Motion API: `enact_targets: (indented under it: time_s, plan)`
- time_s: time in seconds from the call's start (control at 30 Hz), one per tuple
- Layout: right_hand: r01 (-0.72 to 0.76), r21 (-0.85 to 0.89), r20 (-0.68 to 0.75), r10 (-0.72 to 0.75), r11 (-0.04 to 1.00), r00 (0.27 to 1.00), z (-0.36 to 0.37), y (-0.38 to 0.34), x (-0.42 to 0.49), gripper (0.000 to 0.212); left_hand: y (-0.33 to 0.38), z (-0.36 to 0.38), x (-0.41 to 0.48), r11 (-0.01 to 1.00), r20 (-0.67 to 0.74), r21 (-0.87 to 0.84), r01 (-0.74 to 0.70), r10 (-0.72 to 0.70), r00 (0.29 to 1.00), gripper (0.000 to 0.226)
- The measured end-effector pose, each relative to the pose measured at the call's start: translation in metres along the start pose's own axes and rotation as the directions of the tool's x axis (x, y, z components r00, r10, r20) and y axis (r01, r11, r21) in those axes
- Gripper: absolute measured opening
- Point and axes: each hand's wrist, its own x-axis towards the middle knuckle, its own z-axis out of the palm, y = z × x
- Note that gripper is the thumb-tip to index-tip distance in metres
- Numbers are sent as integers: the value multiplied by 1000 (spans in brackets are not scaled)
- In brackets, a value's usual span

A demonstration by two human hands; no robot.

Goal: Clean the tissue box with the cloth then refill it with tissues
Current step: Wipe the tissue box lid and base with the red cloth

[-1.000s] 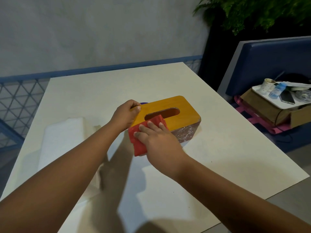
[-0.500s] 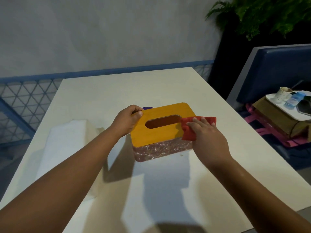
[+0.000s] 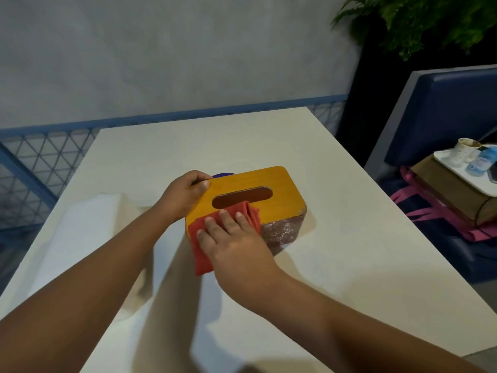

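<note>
The tissue box (image 3: 279,192) stands in the middle of the white table (image 3: 336,265). It has a yellow wooden lid with an oval slot and speckled reddish-brown sides. My left hand (image 3: 185,195) grips the box's far left corner. My right hand (image 3: 231,238) presses a red cloth (image 3: 199,249) flat on the lid's near left edge, and part of the cloth hangs down over the front side. A stack of white tissues (image 3: 80,238) lies on the table to the left. A purple object (image 3: 223,174) peeks out behind the box, mostly hidden.
To the right stands a blue padded seat (image 3: 441,109) holding a cardboard box (image 3: 451,195), a white tray with a cup (image 3: 464,153) and a small bottle (image 3: 482,162). A blue mesh railing (image 3: 32,168) runs behind the table. A plant (image 3: 419,20) is at the top right.
My right hand has swept the red cloth from the right end of the lid back to its near left edge. My left hand kept its grip on the box.
</note>
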Motion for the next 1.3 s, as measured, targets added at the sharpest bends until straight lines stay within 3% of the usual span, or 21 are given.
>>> enact_targets:
  time_s: [0.13, 0.4, 0.53, 0.63, 0.77, 0.87, 0.93, 1.13, 1.3]
  plan:
    - [29, -55, -69, -33, 998, 997, 1, 31, -16, 52, 2, -2, -2, 999, 41, 15, -32, 31, 999, 23]
    - [-202, -73, -223, 181, 977, 958, 0, 85, -43, 45, 2, -3, -2, 998, 74, 25, -56, 54, 996, 23]
    - [-330, 154, -159, 353, 932, 922, -11, 91, -51, 51, 1, -2, -1, 997, 73, 69, -43, 38, 997, 25]
    - [-405, 293, -134, 456, 866, 880, -13, 92, -50, 44, 3, 0, -4, 967, 16, 243, -80, 79, 997, 31]
    - [-426, 570, -181, 613, 703, 769, -11, 96, -43, 35, 12, -3, -13, 854, -56, 437, -281, 337, 940, 29]
    - [-379, 794, -102, 718, 476, 688, -11, 101, -38, 20, 17, -8, -20, 776, -13, 460, -432, 492, 871, 28]
    - [-367, 832, -81, 745, 416, 662, -13, 100, -36, 15, 19, -15, -28, 771, -7, 415, -484, 535, 845, 29]
    - [-347, 847, -88, 750, 402, 655, -14, 97, -35, 12, 2, -24, -52, 540, 382, 337, -771, 670, 637, 59]
    - [-342, 859, -78, 757, 381, 649, -12, 95, -37, 12, -11, -18, -50, 500, 490, 385, -775, 601, 632, 78]
